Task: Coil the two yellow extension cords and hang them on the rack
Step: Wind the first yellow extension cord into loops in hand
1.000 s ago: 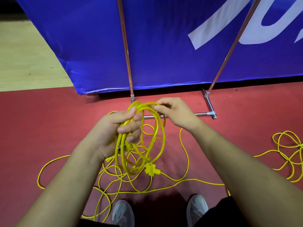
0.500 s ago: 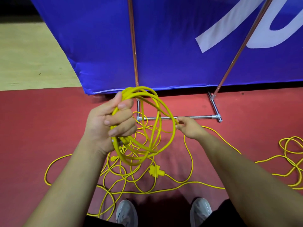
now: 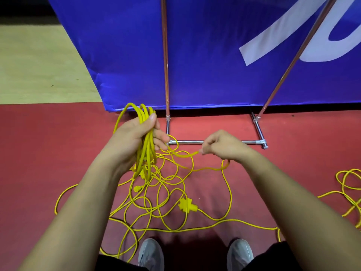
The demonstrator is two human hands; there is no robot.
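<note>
My left hand (image 3: 134, 137) grips a bundle of yellow cord loops (image 3: 145, 153), held upright over the red floor. To its right, my right hand (image 3: 222, 145) pinches a loose strand of the same cord (image 3: 183, 154), stretched between both hands. The rest of this cord lies tangled on the floor below, with a yellow socket block (image 3: 186, 205) among it. A second yellow cord (image 3: 349, 184) lies in loose loops at the far right. The rack's metal base bar (image 3: 195, 142) and two uprights (image 3: 165, 65) stand just beyond my hands.
A blue banner (image 3: 205, 55) hangs behind the rack uprights. Pale wooden flooring (image 3: 39, 65) lies at the far left. My two grey shoes (image 3: 150, 253) stand at the bottom edge, with cord strands running in front of them.
My left hand has turned the coil so its loops hang narrow and edge-on. My right hand has slid right along the strand and now pulls it out from the coil.
</note>
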